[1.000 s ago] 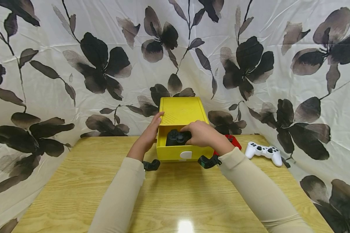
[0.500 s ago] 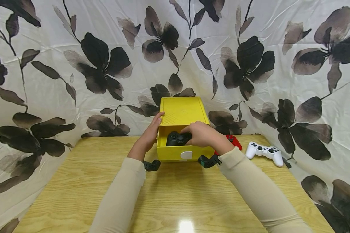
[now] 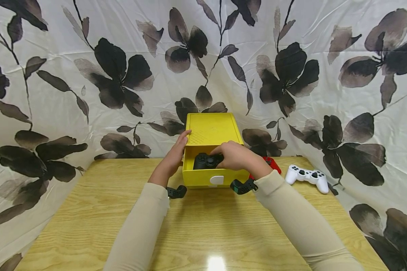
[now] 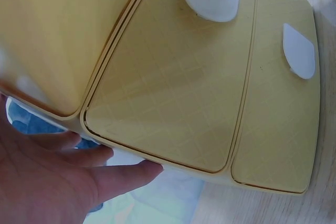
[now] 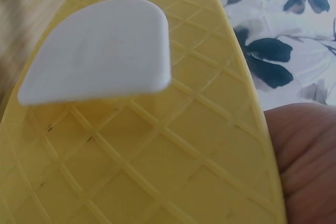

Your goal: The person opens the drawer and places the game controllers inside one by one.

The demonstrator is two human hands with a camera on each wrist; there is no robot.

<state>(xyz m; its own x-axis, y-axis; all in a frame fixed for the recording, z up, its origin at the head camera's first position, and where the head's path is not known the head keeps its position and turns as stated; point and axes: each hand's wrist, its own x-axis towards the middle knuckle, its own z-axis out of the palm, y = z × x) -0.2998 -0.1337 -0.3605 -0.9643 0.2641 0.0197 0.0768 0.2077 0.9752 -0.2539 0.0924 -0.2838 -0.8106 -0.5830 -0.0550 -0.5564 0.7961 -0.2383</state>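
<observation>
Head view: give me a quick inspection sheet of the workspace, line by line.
Surface: wooden table, glare spot at the near edge.
Job's things: yellow box with lid raised; black controller inside it.
Clutter: white controller at right; red controller partly hidden behind the right hand.
Hands: left hand rests on the lid's left edge with straight fingers; right hand grips the black controller inside the box.
Cables: nothing seen.
Surroundings: floral cloth backdrop behind and to both sides.
</observation>
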